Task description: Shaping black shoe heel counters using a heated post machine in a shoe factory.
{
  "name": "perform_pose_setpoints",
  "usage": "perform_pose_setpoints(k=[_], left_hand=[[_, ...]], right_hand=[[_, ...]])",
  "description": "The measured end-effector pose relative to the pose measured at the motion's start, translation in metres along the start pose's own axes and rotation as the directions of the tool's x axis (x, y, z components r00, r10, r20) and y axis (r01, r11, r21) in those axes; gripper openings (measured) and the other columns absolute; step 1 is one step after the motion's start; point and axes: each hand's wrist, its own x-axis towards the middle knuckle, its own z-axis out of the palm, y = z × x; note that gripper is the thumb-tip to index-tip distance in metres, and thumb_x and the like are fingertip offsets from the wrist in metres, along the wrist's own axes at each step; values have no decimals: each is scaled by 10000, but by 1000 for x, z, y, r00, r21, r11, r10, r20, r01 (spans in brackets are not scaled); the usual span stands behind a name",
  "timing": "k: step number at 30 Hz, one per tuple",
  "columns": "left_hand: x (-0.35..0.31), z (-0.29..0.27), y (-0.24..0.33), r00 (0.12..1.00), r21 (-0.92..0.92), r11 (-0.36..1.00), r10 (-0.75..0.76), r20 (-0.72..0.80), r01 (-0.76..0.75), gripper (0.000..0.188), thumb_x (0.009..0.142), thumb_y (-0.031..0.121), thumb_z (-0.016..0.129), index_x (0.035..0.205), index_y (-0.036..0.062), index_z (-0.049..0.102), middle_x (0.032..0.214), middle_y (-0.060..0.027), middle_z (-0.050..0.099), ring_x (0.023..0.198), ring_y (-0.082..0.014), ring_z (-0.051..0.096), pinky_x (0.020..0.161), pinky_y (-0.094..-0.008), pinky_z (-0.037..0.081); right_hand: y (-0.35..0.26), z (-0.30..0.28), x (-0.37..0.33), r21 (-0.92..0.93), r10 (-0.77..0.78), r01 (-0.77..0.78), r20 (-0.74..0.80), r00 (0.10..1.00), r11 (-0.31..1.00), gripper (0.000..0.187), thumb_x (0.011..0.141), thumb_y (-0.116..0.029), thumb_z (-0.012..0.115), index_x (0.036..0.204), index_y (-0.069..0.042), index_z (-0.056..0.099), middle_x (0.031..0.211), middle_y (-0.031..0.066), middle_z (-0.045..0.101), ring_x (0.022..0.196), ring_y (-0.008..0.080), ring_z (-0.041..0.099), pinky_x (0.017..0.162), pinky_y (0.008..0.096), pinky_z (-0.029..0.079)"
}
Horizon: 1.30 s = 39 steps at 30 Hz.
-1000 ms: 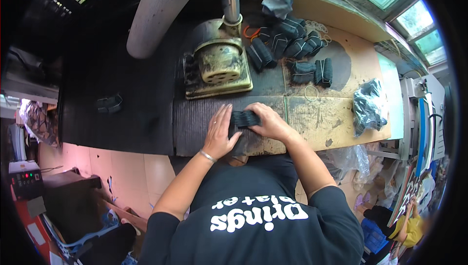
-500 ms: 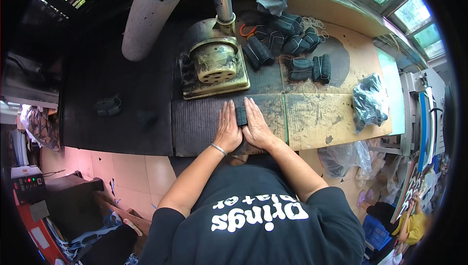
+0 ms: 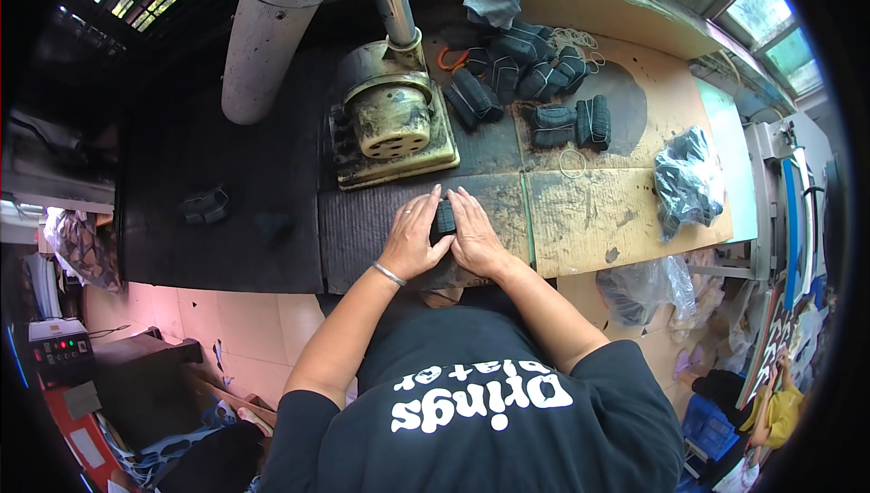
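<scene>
We locate the dark bundle (image 3: 445,218) on the bench (image 3: 589,244), directly between our left hand (image 3: 414,239) and our right hand (image 3: 476,237), on the near side of the stained cream fixture (image 3: 394,126). Its visible long axis runs away from us, roughly parallel to our extended fingers (image 3: 466,209). Neither hand is clearly nearer: one flanks each side. The gap between the hands is narrow, and the fingers hold the bundle between them. We cannot see its covered sides.
</scene>
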Motion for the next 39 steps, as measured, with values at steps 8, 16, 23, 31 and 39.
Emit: perform_pose_setpoints(k=[8,16,23,31,39], left_hand=[[14,-9,6,995,109,994,-19,95,8,524,733,146,757,1199,-23,587,1138,-170,623,1065,-334,587,933,-401,457],[-1,-18,-8,870,-828,397,-449,202,397,355,877,82,693,1196,-33,586,1059,-57,672,921,-113,633,806,-244,513],[-14,-24,3,827,-925,17,-453,332,380,389,890,96,688,1236,-38,573,1094,-67,665,923,-98,616,834,-231,488],[-20,-23,-3,871,-842,304,-362,331,446,499,907,58,647,1364,-56,484,1189,-70,638,1020,-96,597,930,-250,472],[-31,0,-8,878,-836,376,-418,232,400,481,913,25,625,1360,-76,477,1157,-72,646,977,-80,609,881,-231,499]], right_hand=[[2,0,-3,23,1,0,-43,999,1000,731,826,-89,569,1458,72,239,1442,287,339,1400,407,283,1165,469,233],[-13,-37,-4,953,219,-303,290,932,29,687,872,-94,662,1447,66,322,1406,127,463,1259,199,471,1066,328,377],[-27,-47,0,916,365,-393,339,867,82,471,845,-68,682,1276,65,549,1185,85,630,1086,143,581,991,295,439],[-33,-37,4,795,502,-440,202,841,417,479,812,-86,721,1229,95,569,1042,85,682,906,108,637,817,243,521],[-34,-23,-1,496,530,-426,-83,844,756,568,724,-245,778,1137,106,607,981,158,703,868,146,659,799,276,526]])
